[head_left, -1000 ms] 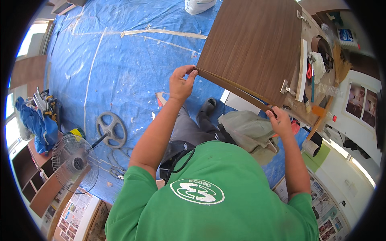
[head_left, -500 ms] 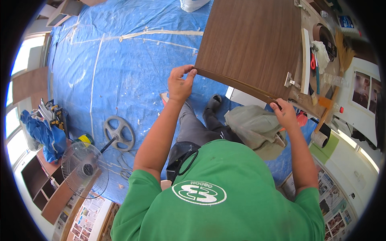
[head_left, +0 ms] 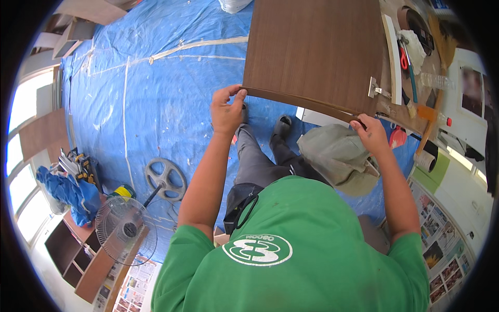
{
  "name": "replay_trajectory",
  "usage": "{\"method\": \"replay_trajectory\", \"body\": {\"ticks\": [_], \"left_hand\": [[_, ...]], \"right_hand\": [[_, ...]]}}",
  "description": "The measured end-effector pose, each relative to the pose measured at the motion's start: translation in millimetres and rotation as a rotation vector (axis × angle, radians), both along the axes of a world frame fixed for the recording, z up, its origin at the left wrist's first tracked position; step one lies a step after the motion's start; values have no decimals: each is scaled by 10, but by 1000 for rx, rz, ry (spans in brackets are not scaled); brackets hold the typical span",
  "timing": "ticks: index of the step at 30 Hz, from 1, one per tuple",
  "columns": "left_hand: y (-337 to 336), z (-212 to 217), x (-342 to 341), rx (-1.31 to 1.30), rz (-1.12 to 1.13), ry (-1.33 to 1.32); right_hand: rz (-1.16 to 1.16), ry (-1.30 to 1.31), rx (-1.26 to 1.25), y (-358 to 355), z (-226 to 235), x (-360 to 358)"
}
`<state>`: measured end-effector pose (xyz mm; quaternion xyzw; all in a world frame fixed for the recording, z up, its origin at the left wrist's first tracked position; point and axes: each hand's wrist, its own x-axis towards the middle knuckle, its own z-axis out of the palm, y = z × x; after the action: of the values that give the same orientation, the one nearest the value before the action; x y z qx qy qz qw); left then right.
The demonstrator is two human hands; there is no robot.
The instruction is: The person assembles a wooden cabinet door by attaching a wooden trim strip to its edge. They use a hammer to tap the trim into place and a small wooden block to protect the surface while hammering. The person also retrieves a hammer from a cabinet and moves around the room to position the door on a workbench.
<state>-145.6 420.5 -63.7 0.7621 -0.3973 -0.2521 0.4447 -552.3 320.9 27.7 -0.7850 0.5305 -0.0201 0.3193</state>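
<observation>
A brown wood-grain cabinet door (head_left: 314,49) lies flat in front of me, a metal hinge (head_left: 373,87) at its near right. Along its near edge runs a thin brown edge strip (head_left: 299,104). My left hand (head_left: 227,110) pinches the strip between thumb and fingers at the door's left corner. At the right corner, my right hand (head_left: 371,135) has thumb and fingers closed on the strip's other end. Whether the strip is fastened to the door, I cannot tell.
Right of the door, a worktop (head_left: 389,110) carries red-handled scissors (head_left: 403,58), a brush (head_left: 410,108), a plastic bottle (head_left: 436,81) and a brown roll (head_left: 410,20). A grey-green cloth (head_left: 338,156) hangs below. On the left stand a fan (head_left: 126,230) and a blue-covered floor (head_left: 171,99).
The view has shifted a little, so the door and worktop sit further left. Both hands keep their hold at the two corners. My left foot now shows beside the left hand.
</observation>
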Motion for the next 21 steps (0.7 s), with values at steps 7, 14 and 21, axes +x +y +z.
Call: {"method": "replay_trajectory", "body": {"ticks": [7, 14, 21], "left_hand": [[-12, -2, 21, 12, -12, -24], [-9, -5, 23, 16, -10, -39], [-18, -23, 50, 3, -21, -39]], "right_hand": [[-38, 8, 10, -23, -41, -30], [-33, -13, 3, -23, -87, -75], [-31, -11, 19, -39, -38, -59]]}}
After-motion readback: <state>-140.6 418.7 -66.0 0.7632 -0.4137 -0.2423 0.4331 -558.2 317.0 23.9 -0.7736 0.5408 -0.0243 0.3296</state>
